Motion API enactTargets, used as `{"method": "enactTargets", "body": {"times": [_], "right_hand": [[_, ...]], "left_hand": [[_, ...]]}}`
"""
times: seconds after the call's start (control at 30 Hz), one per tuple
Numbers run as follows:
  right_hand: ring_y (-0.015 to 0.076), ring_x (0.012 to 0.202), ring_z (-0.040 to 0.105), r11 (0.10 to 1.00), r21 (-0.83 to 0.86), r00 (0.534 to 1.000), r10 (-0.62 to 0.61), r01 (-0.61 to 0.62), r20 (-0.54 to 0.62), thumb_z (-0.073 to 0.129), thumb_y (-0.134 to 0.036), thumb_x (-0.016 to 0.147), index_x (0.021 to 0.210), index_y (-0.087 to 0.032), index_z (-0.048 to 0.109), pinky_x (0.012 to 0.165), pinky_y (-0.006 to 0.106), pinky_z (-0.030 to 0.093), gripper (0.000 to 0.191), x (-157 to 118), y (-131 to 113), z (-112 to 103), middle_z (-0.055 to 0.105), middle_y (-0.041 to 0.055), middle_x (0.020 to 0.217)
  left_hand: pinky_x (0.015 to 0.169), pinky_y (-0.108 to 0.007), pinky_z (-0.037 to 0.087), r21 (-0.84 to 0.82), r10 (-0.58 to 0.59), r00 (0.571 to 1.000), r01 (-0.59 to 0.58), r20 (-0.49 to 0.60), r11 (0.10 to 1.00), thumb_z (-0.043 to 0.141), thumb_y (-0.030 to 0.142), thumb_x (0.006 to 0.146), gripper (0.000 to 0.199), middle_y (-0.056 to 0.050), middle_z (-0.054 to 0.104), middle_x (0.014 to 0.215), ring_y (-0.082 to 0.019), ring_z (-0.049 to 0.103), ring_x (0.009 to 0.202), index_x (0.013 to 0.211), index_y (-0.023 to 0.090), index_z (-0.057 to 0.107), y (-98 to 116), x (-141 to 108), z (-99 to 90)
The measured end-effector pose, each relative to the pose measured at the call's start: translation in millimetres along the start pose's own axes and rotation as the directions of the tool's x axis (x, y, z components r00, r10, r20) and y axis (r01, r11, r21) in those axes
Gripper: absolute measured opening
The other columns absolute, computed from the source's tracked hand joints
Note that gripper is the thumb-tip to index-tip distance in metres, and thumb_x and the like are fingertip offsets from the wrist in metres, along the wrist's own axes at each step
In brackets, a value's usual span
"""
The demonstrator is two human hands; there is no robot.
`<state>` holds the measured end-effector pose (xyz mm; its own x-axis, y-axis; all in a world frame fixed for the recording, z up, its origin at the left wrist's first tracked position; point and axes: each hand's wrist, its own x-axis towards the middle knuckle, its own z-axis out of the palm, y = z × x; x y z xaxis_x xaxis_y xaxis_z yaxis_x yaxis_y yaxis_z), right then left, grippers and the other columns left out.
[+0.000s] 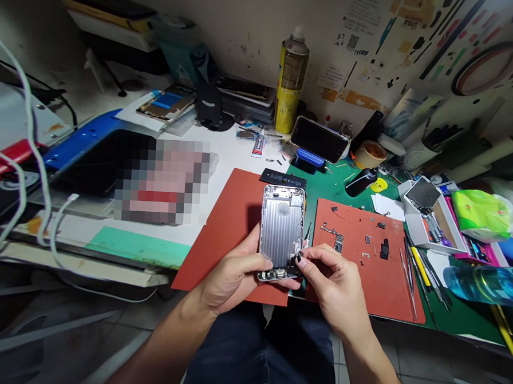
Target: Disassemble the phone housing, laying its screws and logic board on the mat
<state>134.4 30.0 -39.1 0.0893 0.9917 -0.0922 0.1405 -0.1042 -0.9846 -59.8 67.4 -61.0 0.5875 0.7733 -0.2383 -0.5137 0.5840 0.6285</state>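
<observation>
An opened phone housing (282, 222), silver with a ribbed metal inside, is tilted up in front of me. My left hand (239, 271) grips it from the left and below, with the thumb over its lower left edge. At the lower right corner of the housing, my right hand (335, 282) pinches a small black part (298, 257) between thumb and fingertips; its exact kind is too small to tell. A black phone battery (283, 177) lies just behind the housing. Small loose phone parts (384, 248) are spread on the right red mat (350, 277).
Tweezers (408, 277) and several pen-like tools (435, 276) lie right of the mat. A white box (434, 244) of parts stands beyond. At the back are a spray can (290, 85) and a propped phone (319, 140). White cables (30, 123) hang at the left.
</observation>
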Motion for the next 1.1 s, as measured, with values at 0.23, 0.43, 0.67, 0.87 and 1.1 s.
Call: {"method": "enactTargets", "body": {"times": [0.23,0.43,0.67,0.87,1.1], "right_hand": [[0.0199,0.086,0.069,1.000,-0.018,1.000,-0.021,0.021,0.000,0.077,-0.036,0.094,0.090,-0.025,0.084,0.078,0.032,0.055,0.014,-1.0,0.7,-0.8,0.074,0.0033,0.090],[0.0201,0.089,0.069,1.000,-0.020,1.000,-0.015,0.015,0.013,0.076,-0.035,0.095,0.092,-0.026,0.084,0.079,0.032,0.054,0.012,-0.2,1.5,-2.8,0.075,0.0035,0.093],[0.0199,0.089,0.069,0.998,-0.057,0.999,-0.027,0.028,0.023,0.075,-0.036,0.096,0.091,-0.026,0.083,0.079,0.032,0.053,0.014,-0.1,0.4,-3.1,0.075,0.0029,0.092],[0.0197,0.088,0.070,0.995,-0.086,0.999,-0.048,0.050,0.021,0.075,-0.036,0.095,0.089,-0.025,0.082,0.080,0.033,0.052,0.014,0.8,-0.4,-3.6,0.075,0.0027,0.092],[0.0195,0.086,0.070,0.993,-0.116,0.999,-0.029,0.032,0.024,0.074,-0.036,0.095,0.090,-0.025,0.083,0.078,0.033,0.052,0.015,0.1,-1.7,-3.6,0.076,0.0030,0.092]], "left_hand": [[0.087,-0.053,0.071,0.008,-0.003,1.000,0.003,-0.003,1.000,0.061,0.005,0.086,0.071,-0.011,0.073,0.134,-0.032,0.074,0.111,0.152,0.027,0.051,0.0,-0.1,0.9],[0.086,-0.052,0.072,0.010,-0.001,1.000,0.002,-0.014,1.000,0.061,0.003,0.083,0.072,-0.010,0.074,0.133,-0.032,0.074,0.111,0.151,0.028,0.052,1.0,1.6,1.5],[0.085,-0.051,0.072,0.016,-0.004,1.000,0.004,-0.018,1.000,0.061,0.001,0.080,0.073,-0.010,0.074,0.133,-0.032,0.072,0.115,0.148,0.027,0.056,0.2,2.3,3.2],[0.087,-0.053,0.072,0.014,-0.008,1.000,0.008,-0.018,1.000,0.062,-0.001,0.079,0.075,-0.010,0.074,0.135,-0.032,0.072,0.116,0.147,0.029,0.057,0.7,1.6,1.7],[0.087,-0.054,0.072,0.006,-0.023,0.999,0.024,-0.035,1.000,0.063,0.000,0.080,0.074,-0.010,0.074,0.135,-0.033,0.072,0.118,0.147,0.029,0.057,0.7,0.9,2.1]]}}
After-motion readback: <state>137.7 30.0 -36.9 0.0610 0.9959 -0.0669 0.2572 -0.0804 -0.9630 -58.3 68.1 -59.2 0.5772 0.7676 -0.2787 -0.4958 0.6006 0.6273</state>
